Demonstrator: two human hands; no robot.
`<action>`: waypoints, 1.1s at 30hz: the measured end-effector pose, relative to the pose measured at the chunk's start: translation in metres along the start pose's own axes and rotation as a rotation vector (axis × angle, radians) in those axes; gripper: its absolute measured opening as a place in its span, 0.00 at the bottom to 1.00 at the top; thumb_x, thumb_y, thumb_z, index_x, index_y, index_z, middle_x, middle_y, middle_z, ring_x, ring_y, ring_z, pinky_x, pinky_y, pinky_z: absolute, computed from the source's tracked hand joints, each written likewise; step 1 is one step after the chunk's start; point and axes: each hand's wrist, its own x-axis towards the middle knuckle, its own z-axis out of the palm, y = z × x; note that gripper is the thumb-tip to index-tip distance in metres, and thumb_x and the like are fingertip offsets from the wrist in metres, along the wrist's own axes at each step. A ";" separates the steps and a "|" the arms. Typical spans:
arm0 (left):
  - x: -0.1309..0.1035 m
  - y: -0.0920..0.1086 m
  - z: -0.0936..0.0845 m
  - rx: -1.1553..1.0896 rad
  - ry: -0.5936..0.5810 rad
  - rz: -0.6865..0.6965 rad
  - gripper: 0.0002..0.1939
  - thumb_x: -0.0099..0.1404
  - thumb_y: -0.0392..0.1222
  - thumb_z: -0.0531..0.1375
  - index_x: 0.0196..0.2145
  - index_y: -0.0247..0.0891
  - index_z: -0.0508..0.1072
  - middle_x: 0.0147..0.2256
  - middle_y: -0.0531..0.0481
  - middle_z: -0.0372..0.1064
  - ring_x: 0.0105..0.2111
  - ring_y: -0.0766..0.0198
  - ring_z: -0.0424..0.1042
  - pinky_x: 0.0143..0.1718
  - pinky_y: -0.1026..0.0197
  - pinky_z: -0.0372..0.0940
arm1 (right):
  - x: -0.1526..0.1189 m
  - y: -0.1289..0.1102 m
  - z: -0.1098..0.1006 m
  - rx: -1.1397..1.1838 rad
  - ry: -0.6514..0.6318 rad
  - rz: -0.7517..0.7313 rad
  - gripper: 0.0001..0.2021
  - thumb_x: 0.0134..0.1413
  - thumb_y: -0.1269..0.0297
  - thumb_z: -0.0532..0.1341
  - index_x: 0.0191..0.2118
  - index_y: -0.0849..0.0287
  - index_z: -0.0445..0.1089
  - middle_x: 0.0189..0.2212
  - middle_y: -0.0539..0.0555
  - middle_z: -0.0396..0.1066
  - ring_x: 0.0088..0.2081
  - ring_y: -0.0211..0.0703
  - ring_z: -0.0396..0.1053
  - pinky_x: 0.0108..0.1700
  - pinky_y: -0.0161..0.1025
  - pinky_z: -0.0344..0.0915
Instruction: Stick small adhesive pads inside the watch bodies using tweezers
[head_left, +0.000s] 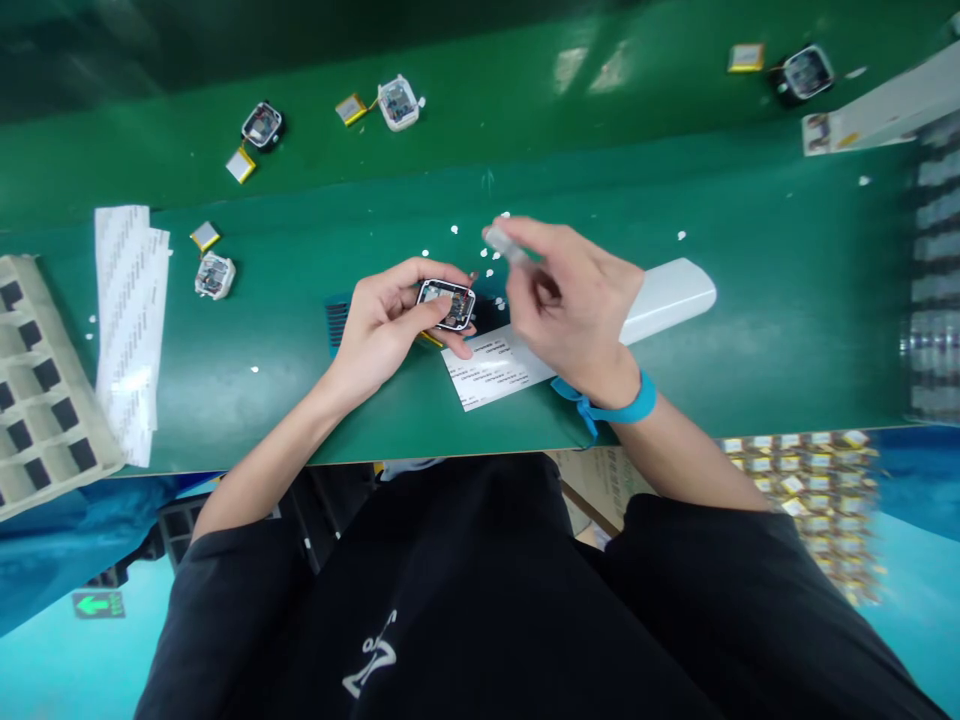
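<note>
My left hand (386, 325) is closed around a small open watch-like device (460, 305) with a circuit board inside; its thumb presses on the board. A yellow-edged battery (431, 340) shows under that thumb, partly hidden by the fingers. Up and to the right, my right hand (577, 295) pinches a small pale, translucent piece (506, 246), smeared by motion and apart from the device. Below the right hand lies a white printed backing sheet (491, 370), its far end curled into a glossy roll (671, 300). Little white bits (490, 272) are scattered between the hands.
Other open devices with batteries lie on the green bench, such as a white one (398, 103) and a black one (262, 126). Backing strips (127, 330) and a compartment tray (49, 375) are at left. Stacked clear trays (934, 270) stand right, many batteries (817, 500) below.
</note>
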 end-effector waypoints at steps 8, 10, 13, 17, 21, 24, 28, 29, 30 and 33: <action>0.000 -0.006 -0.004 0.033 -0.009 -0.004 0.13 0.69 0.46 0.71 0.46 0.43 0.73 0.32 0.55 0.81 0.27 0.58 0.86 0.29 0.58 0.83 | -0.010 0.012 -0.003 -0.140 -0.174 -0.120 0.20 0.70 0.77 0.58 0.59 0.49 0.77 0.54 0.49 0.84 0.48 0.45 0.85 0.35 0.35 0.80; 0.000 -0.010 -0.004 0.070 0.029 0.015 0.17 0.69 0.51 0.72 0.46 0.44 0.70 0.32 0.55 0.81 0.27 0.58 0.86 0.26 0.59 0.81 | -0.013 0.013 -0.004 -0.165 -0.236 -0.091 0.21 0.69 0.79 0.57 0.58 0.51 0.79 0.53 0.50 0.85 0.47 0.44 0.86 0.36 0.35 0.81; -0.002 -0.015 0.001 0.129 0.105 0.071 0.20 0.71 0.56 0.71 0.47 0.46 0.66 0.30 0.57 0.79 0.25 0.59 0.84 0.24 0.61 0.79 | -0.017 0.011 -0.005 -0.110 -0.310 -0.083 0.24 0.69 0.80 0.54 0.60 0.53 0.78 0.55 0.52 0.84 0.48 0.45 0.86 0.41 0.37 0.82; -0.009 -0.017 0.014 0.293 0.180 0.192 0.13 0.72 0.45 0.67 0.46 0.46 0.66 0.29 0.59 0.78 0.26 0.64 0.83 0.28 0.63 0.79 | -0.020 0.005 -0.006 -0.163 -0.304 -0.149 0.24 0.72 0.77 0.54 0.65 0.55 0.76 0.58 0.56 0.82 0.43 0.45 0.85 0.35 0.38 0.80; -0.014 -0.019 0.023 0.491 0.314 0.365 0.10 0.69 0.38 0.66 0.42 0.44 0.67 0.29 0.59 0.78 0.27 0.67 0.82 0.30 0.66 0.78 | -0.022 -0.001 -0.006 -0.292 -0.317 -0.203 0.22 0.74 0.75 0.54 0.65 0.59 0.75 0.59 0.60 0.81 0.38 0.44 0.85 0.28 0.38 0.76; -0.013 -0.021 0.023 0.514 0.384 0.401 0.09 0.72 0.43 0.65 0.38 0.44 0.66 0.26 0.60 0.74 0.23 0.69 0.78 0.25 0.67 0.74 | -0.018 -0.006 -0.004 -0.113 -0.299 -0.105 0.22 0.75 0.75 0.52 0.64 0.58 0.75 0.56 0.58 0.83 0.42 0.44 0.85 0.35 0.37 0.80; -0.011 -0.022 0.021 0.498 0.365 0.385 0.12 0.74 0.49 0.64 0.37 0.44 0.65 0.27 0.58 0.74 0.23 0.68 0.77 0.24 0.65 0.72 | -0.010 -0.012 -0.003 0.184 -0.241 0.125 0.16 0.80 0.65 0.54 0.57 0.56 0.78 0.36 0.50 0.85 0.31 0.38 0.80 0.36 0.35 0.78; -0.011 -0.022 0.021 0.491 0.348 0.385 0.12 0.74 0.49 0.64 0.37 0.44 0.66 0.28 0.58 0.75 0.23 0.68 0.77 0.24 0.65 0.72 | -0.008 -0.014 -0.002 0.219 -0.249 0.175 0.16 0.81 0.61 0.53 0.55 0.56 0.78 0.31 0.48 0.82 0.27 0.36 0.77 0.33 0.35 0.76; -0.012 -0.021 0.021 0.483 0.327 0.387 0.12 0.74 0.49 0.64 0.37 0.44 0.66 0.28 0.58 0.75 0.23 0.68 0.76 0.25 0.65 0.73 | -0.007 -0.015 -0.001 0.247 -0.266 0.222 0.17 0.82 0.58 0.53 0.54 0.56 0.78 0.28 0.47 0.79 0.24 0.36 0.73 0.31 0.35 0.73; -0.012 -0.020 0.021 0.482 0.284 0.407 0.11 0.74 0.47 0.64 0.37 0.44 0.66 0.26 0.59 0.74 0.22 0.70 0.75 0.27 0.67 0.73 | -0.005 -0.017 0.002 0.348 -0.325 0.340 0.17 0.80 0.50 0.56 0.47 0.55 0.77 0.24 0.45 0.71 0.22 0.35 0.64 0.28 0.36 0.66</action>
